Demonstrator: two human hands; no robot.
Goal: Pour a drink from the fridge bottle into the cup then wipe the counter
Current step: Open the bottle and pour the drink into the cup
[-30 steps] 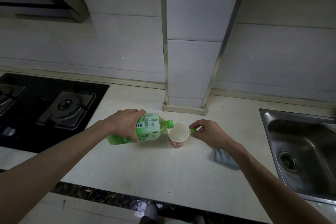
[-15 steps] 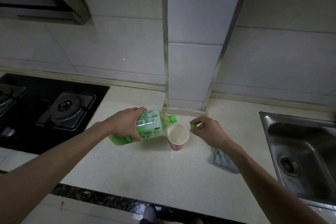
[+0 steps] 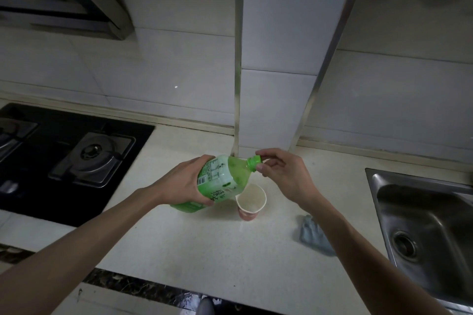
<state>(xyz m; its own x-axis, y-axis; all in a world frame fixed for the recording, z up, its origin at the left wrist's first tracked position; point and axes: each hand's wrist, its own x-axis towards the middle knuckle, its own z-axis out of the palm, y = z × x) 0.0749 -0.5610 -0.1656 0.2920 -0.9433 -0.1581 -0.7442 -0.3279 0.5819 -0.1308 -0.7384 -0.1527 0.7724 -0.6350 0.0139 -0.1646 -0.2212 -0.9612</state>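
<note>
My left hand grips a green plastic bottle by its body and holds it tilted above the white counter, neck up and to the right. The fingers of my right hand pinch the green cap, which sits on the bottle's mouth. Just below the bottle stands a paper cup, pink outside and white inside, upright on the counter. A crumpled blue-grey cloth lies to the cup's right, partly hidden by my right forearm.
A black gas hob fills the counter's left side. A steel sink is set in at the right. A tiled pillar rises from the back wall right behind the bottle. The counter's front edge runs below my arms.
The bottle has risen away from the cup's rim and turned more upright. My right hand moved up from beside the cup and brought the cap onto the bottle's mouth.
</note>
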